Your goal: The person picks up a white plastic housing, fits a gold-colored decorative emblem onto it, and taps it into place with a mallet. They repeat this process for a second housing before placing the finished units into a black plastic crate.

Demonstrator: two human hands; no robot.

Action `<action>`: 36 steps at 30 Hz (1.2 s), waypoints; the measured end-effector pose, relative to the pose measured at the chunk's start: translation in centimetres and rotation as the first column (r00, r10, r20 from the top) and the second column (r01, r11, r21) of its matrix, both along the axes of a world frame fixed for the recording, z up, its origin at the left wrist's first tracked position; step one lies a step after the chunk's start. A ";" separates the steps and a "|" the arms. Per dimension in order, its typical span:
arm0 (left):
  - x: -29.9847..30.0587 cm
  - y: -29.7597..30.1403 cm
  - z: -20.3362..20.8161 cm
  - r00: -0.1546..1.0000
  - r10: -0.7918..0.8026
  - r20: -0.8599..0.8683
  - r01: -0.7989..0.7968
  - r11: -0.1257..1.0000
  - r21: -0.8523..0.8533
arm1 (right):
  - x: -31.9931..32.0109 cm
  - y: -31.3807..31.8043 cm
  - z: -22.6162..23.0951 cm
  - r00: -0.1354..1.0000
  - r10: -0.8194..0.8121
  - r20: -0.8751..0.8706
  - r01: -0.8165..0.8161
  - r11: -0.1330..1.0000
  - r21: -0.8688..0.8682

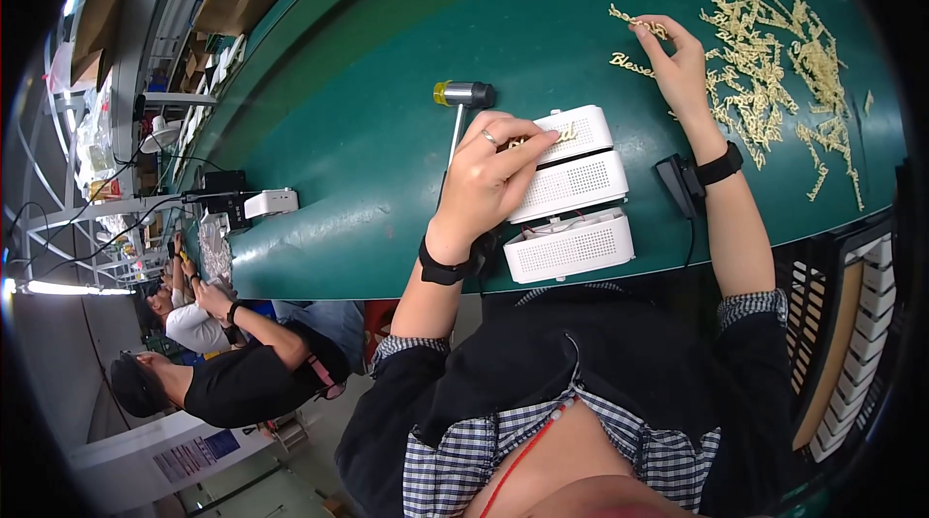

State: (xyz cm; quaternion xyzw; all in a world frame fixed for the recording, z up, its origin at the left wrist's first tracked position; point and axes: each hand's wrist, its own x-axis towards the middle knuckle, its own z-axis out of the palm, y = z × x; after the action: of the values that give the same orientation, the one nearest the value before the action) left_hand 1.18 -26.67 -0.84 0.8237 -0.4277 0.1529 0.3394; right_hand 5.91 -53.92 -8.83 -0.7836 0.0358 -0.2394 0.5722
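Note:
My left hand (pixel 487 173) is over the farthest of three white perforated plastic casings, its fingers closed on a pale yellow script-lettering cutout (pixel 567 134) that lies against the casing. Those fingers cover part of the lettering. The far casing (pixel 591 119), the middle casing (pixel 571 184) and the near casing (pixel 569 249) stand in a row in front of me. Farther off to the right, my right hand (pixel 681 68) pinches another lettering cutout (pixel 650 27) between thumb and fingers, above the table. Just below it, one more cutout (pixel 631 64) lies flat on the green surface.
A large pile of lettering cutouts (pixel 750 63) spreads across the right of the green table (pixel 368 131). A mallet (pixel 464 93) lies beyond my left hand. Near my right wrist sits a black adapter (pixel 680 184) with a cable. Co-workers, one in a black shirt (pixel 256 373), are at the left.

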 end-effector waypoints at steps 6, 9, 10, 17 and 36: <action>0.0 0.0 0.1 0.999 -0.033 0.006 0.033 0.999 0.011 | -0.1 -0.1 0.0 1.000 0.007 -0.001 -0.007 1.000 -0.011; -0.5 -0.3 1.0 1.000 0.003 -0.021 -0.001 0.997 0.081 | 0.0 -0.1 -0.1 1.000 0.010 -0.004 -0.010 1.000 -0.016; -0.6 -0.3 1.1 0.999 0.020 -0.033 -0.016 0.993 0.115 | 0.1 -0.2 -0.2 1.000 0.011 0.000 -0.011 1.000 -0.002; -1.4 2.0 2.2 0.998 -0.036 0.046 0.013 0.901 0.433 | 0.1 -0.4 -0.2 1.000 0.020 0.012 -0.020 0.999 0.027; -4.2 -0.8 3.6 0.888 -0.443 -0.124 0.369 0.846 -0.385 | -13.5 7.4 10.0 0.623 0.779 0.071 -0.670 0.485 0.562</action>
State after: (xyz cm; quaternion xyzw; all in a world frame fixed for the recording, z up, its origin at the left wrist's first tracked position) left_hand -2.98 -27.50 2.73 0.6513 -0.5207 0.0637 0.5484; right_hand -7.59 -46.48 1.21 -0.5489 -0.1781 0.1234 0.8073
